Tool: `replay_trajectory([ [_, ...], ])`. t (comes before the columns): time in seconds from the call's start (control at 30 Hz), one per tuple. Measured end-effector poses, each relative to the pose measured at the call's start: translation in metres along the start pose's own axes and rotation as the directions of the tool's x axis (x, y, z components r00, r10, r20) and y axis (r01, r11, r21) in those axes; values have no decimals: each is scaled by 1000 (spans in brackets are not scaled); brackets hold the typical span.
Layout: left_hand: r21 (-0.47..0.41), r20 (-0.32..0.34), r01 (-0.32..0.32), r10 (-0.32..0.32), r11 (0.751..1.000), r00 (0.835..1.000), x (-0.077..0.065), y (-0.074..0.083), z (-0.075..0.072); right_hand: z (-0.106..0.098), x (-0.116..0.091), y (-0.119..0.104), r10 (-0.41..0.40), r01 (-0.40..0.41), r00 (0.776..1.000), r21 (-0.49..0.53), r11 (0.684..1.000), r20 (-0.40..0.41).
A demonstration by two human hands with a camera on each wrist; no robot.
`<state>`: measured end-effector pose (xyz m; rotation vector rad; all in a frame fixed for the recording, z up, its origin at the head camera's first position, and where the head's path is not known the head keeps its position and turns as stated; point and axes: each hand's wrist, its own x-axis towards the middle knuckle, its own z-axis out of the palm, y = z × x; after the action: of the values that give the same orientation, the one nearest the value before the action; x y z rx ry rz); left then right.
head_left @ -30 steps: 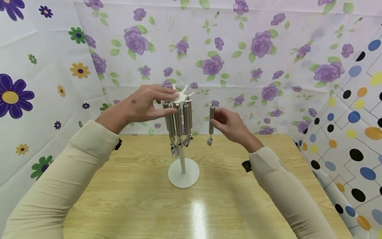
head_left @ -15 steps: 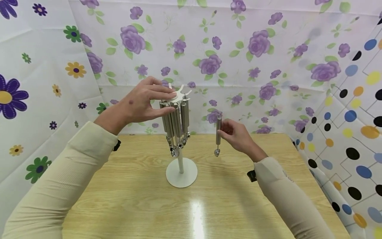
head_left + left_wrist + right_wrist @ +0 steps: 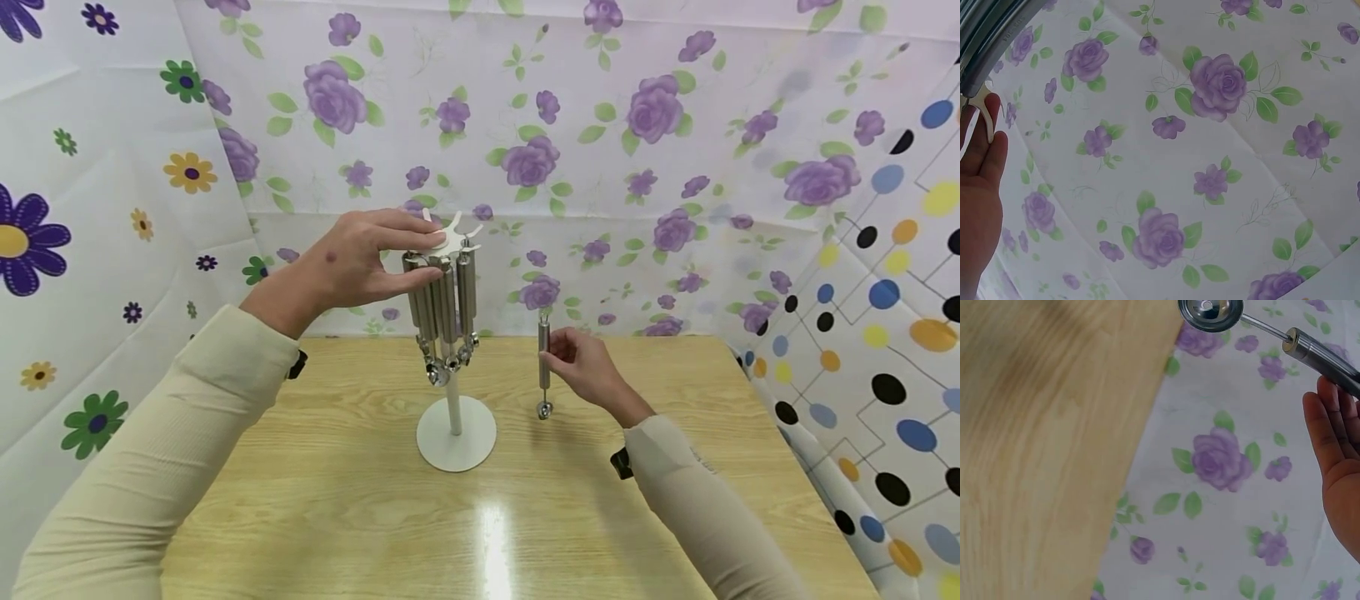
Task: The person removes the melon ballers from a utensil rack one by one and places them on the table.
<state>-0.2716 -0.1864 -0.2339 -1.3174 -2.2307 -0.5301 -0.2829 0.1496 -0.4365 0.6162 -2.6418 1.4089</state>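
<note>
In the head view, a white utensil stand (image 3: 456,435) stands on the table with several steel-handled scoops (image 3: 444,308) hanging from its hooked top. My left hand (image 3: 356,260) rests straight fingers on that top, with the thumb lying in front of the handles. To the right of the stand, my right hand (image 3: 588,367) pinches a melon baller (image 3: 544,358) by its steel handle. The tool is upright, its small round bowl low over the table. The right wrist view shows the shiny bowl (image 3: 1211,311) on its thin neck. Part of the held handle is out of frame there.
A light wood table (image 3: 337,500) lies under everything. Behind it hangs a cloth with purple roses (image 3: 652,108). Patterned cloths also flank the table, one with daisy-like flowers (image 3: 187,171) on the left, one with coloured dots (image 3: 892,387) on the right.
My right hand, holding the melon baller, has moved down and slightly away from the stand, bringing the bowl closer to the table. My left hand has stayed on the stand's top.
</note>
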Motion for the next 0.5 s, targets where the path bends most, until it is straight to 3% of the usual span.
replay_trajectory([
  [0.23, 21, 2, 7, -7, 1000, 1000, 2, 2, 0, 24, -5, 19, 51, -52, 998, 23, 998, 21],
  [0.5, 21, -19, -2, 3, 1000, 1000, 0, 1, 2, 47, -8, 40, 142, -142, 990, -21, 990, 16],
])
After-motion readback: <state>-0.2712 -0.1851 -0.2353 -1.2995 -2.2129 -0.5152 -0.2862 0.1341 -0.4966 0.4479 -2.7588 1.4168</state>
